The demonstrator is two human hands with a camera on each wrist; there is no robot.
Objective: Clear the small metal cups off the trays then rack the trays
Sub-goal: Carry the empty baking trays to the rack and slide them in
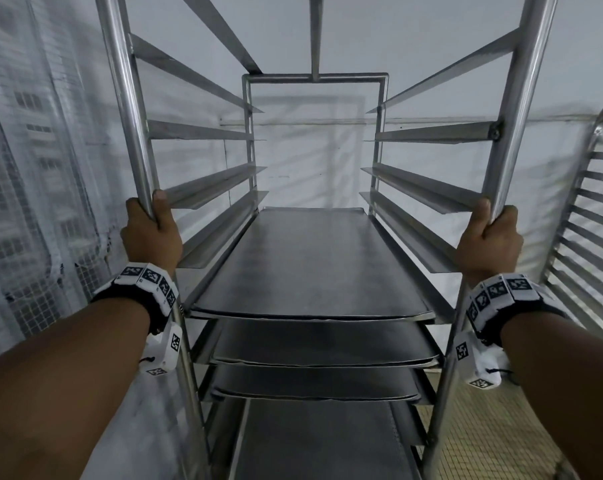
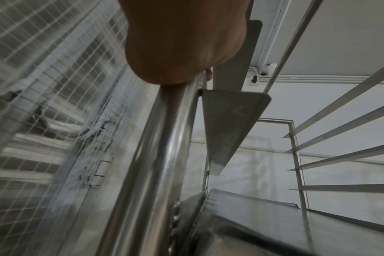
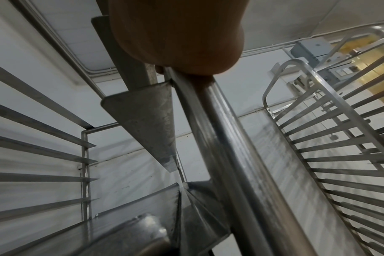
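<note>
The rack [image 1: 522, 81] is bare silver-grey metal with bright streaked reflections along its posts. The trays [image 1: 310, 268] inside the rack are dark, dull grey. The wristbands [image 1: 147, 282] in front of the rack are black, edged with white blocks carrying black-and-white square code patterns. Left of the rack, the mesh screen [image 1: 33, 168] shows a white grid pattern. The floor [image 1: 480, 438] below the rack's right side is pale yellow, finely gridded.

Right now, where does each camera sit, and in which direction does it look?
Head: above, looking forward and down into the tray rack; both forearms show, left hand and right hand gripping its front posts; trays racked.
Left wrist: under the left hand, looking up the left post.
Right wrist: under the right hand, looking up the right post; second rack beside.
Shared: all views show the rack's side rails.
</note>
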